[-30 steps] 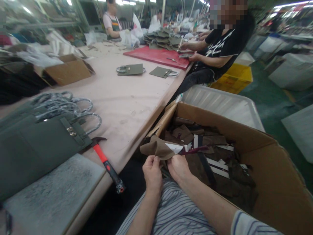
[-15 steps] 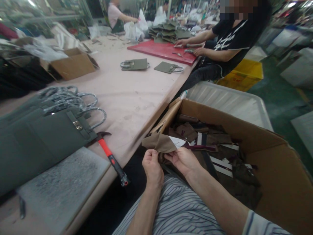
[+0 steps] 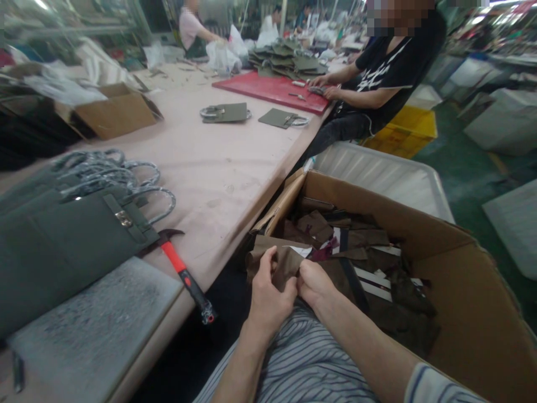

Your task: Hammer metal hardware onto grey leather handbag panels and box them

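My left hand and my right hand meet over my lap, both pinching a brown piece of leather that folds over between them. The piece hangs at the near-left corner of a cardboard box filled with several brown scraps and white strips. A hammer with a red and black handle lies on the table edge to my left, beside a grey-green bag panel.
A grey slab sits at the near table corner, coiled bag handles behind the panel. A person in a black shirt works at a red mat. A white bin and a yellow crate stand beyond the box.
My hands have drawn closer together and lowered; the brown piece, held spread a second ago, is now folded down between them.
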`<control>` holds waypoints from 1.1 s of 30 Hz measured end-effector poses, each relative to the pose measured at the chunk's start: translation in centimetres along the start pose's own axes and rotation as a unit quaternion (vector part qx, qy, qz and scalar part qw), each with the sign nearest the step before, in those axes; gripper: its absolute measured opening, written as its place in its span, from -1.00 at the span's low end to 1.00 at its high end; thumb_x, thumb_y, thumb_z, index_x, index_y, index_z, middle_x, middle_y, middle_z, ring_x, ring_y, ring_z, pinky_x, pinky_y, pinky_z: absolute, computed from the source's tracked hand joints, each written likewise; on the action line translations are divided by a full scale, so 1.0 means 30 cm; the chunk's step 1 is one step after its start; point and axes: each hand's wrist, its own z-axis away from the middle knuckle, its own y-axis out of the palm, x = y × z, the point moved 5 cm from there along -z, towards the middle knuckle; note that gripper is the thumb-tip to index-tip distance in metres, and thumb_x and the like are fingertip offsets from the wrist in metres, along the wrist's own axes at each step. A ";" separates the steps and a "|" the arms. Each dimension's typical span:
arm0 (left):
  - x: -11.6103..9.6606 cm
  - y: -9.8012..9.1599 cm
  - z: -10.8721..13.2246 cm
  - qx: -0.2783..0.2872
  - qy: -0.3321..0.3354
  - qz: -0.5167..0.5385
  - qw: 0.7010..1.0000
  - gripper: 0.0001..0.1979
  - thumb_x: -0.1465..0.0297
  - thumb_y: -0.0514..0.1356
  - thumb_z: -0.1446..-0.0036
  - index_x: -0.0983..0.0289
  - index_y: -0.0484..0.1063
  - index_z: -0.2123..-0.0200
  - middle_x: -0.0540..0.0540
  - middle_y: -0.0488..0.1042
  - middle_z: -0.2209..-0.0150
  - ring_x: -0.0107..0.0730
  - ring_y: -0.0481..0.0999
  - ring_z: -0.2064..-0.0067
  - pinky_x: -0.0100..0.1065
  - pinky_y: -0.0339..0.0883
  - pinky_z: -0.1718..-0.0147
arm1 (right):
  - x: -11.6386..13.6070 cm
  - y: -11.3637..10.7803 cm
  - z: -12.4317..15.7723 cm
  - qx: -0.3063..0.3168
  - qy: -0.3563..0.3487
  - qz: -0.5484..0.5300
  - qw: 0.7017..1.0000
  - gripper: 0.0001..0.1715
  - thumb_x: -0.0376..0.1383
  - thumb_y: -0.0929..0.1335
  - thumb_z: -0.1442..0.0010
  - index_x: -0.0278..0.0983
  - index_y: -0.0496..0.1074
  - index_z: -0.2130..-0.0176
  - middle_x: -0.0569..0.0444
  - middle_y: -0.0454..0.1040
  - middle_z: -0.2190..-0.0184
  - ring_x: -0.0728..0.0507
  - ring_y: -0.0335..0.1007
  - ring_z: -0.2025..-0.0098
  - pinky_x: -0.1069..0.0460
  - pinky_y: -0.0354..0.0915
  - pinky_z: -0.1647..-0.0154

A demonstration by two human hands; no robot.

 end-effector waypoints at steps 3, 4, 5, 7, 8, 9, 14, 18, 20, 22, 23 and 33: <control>-0.010 0.013 0.010 0.020 0.048 -0.077 0.996 -0.17 0.55 0.19 -0.04 0.35 0.02 -0.39 0.36 0.37 -0.24 -0.03 0.43 -0.23 -0.12 0.36 -0.17 | -0.002 0.001 0.011 -0.003 0.028 -0.006 1.000 -0.79 -0.38 0.47 0.24 -0.30 0.53 0.44 -0.05 0.62 0.46 -0.27 0.58 0.33 -0.07 0.54 0.36; -0.010 0.015 0.012 0.020 0.054 -0.107 0.993 -0.15 0.58 0.16 -0.03 0.36 0.00 -0.40 0.38 0.34 -0.26 -0.01 0.40 -0.26 -0.10 0.34 -0.19 | 0.000 -0.002 0.015 -0.005 0.032 -0.004 0.999 -0.78 -0.38 0.47 0.24 -0.31 0.53 0.43 -0.05 0.63 0.44 -0.25 0.58 0.33 -0.05 0.53 0.37; -0.007 0.015 0.012 0.018 0.052 -0.138 0.989 -0.15 0.61 0.14 -0.01 0.36 0.01 -0.40 0.38 0.34 -0.25 0.01 0.40 -0.26 -0.10 0.35 -0.19 | 0.002 -0.007 0.020 -0.008 0.036 0.001 0.999 -0.76 -0.39 0.46 0.23 -0.31 0.53 0.41 -0.05 0.63 0.43 -0.24 0.58 0.34 -0.05 0.53 0.38; 0.007 0.006 0.007 0.003 0.027 -0.197 0.980 -0.19 0.64 0.11 0.02 0.37 0.09 -0.36 0.38 0.41 -0.15 0.03 0.47 -0.18 -0.11 0.40 -0.11 | 0.006 -0.020 0.030 -0.011 0.045 0.016 0.999 -0.72 -0.42 0.45 0.24 -0.32 0.53 0.38 -0.03 0.63 0.44 -0.21 0.57 0.38 -0.04 0.52 0.42; 0.015 -0.001 0.003 -0.008 0.009 -0.222 0.975 -0.24 0.64 0.10 0.01 0.37 0.15 -0.33 0.36 0.44 -0.09 0.02 0.51 -0.12 -0.12 0.44 -0.05 | 0.009 -0.026 0.035 -0.012 0.049 0.025 0.998 -0.70 -0.44 0.44 0.25 -0.32 0.53 0.37 -0.02 0.63 0.44 -0.20 0.56 0.41 -0.03 0.52 0.45; 0.023 -0.009 -0.002 -0.019 -0.010 -0.246 0.969 -0.29 0.64 0.10 0.00 0.37 0.21 -0.29 0.35 0.45 -0.05 0.01 0.54 -0.06 -0.13 0.46 0.01 | 0.011 -0.032 0.039 -0.013 0.050 0.034 0.998 -0.69 -0.45 0.44 0.25 -0.31 0.53 0.37 -0.02 0.63 0.45 -0.18 0.55 0.43 -0.02 0.51 0.47; 0.049 -0.039 -0.018 -0.061 -0.099 -0.346 0.931 -0.54 0.47 0.17 -0.14 0.38 0.33 -0.13 0.33 0.43 0.01 0.02 0.60 0.09 -0.18 0.46 0.25 | 0.030 -0.054 0.048 -0.033 0.036 0.061 0.997 -0.75 -0.41 0.43 0.22 -0.33 0.51 0.39 -0.04 0.62 0.45 -0.16 0.53 0.48 0.07 0.42 0.66; 0.074 -0.027 -0.024 -0.040 -0.155 -0.348 0.924 -0.76 0.44 0.13 -0.22 0.37 0.44 0.07 0.31 0.54 0.16 -0.03 0.63 0.21 -0.22 0.41 0.28 | 0.050 -0.058 0.058 -0.049 0.009 0.075 0.996 -0.74 -0.37 0.45 0.23 -0.33 0.51 0.40 -0.02 0.60 0.46 -0.16 0.51 0.49 0.11 0.33 0.77; 0.082 -0.014 -0.029 -0.037 -0.152 -0.326 0.932 -0.78 0.49 0.10 -0.22 0.36 0.46 0.09 0.32 0.59 0.19 -0.05 0.64 0.20 -0.23 0.39 0.26 | 0.059 -0.057 0.066 -0.052 -0.006 0.080 0.995 -0.71 -0.36 0.47 0.25 -0.32 0.52 0.38 0.02 0.59 0.48 -0.14 0.50 0.51 0.13 0.27 0.80; 0.089 -0.003 -0.034 -0.040 -0.140 -0.303 0.942 -0.74 0.53 0.09 -0.21 0.36 0.48 0.07 0.33 0.61 0.18 -0.04 0.65 0.18 -0.24 0.39 0.24 | 0.068 -0.057 0.074 -0.050 -0.018 0.084 0.995 -0.66 -0.35 0.49 0.27 -0.31 0.54 0.35 0.04 0.60 0.46 -0.13 0.50 0.51 0.14 0.25 0.81; 0.093 0.002 -0.036 -0.042 -0.134 -0.290 0.947 -0.72 0.54 0.08 -0.20 0.37 0.48 0.06 0.34 0.62 0.17 -0.04 0.65 0.17 -0.24 0.39 0.23 | 0.071 -0.058 0.077 -0.046 -0.019 0.084 0.995 -0.65 -0.34 0.50 0.27 -0.31 0.54 0.35 0.03 0.61 0.45 -0.13 0.50 0.51 0.15 0.24 0.81; 0.102 -0.003 -0.033 -0.021 -0.092 -0.149 0.984 -0.72 0.61 0.05 -0.07 0.25 0.53 0.32 0.15 0.59 0.40 -0.22 0.60 0.32 -0.37 0.30 0.35 | 0.101 -0.075 0.048 -0.013 0.050 0.072 0.996 -0.82 -0.43 0.41 0.26 -0.34 0.52 0.49 0.00 0.57 0.57 -0.09 0.40 0.64 0.14 0.18 0.83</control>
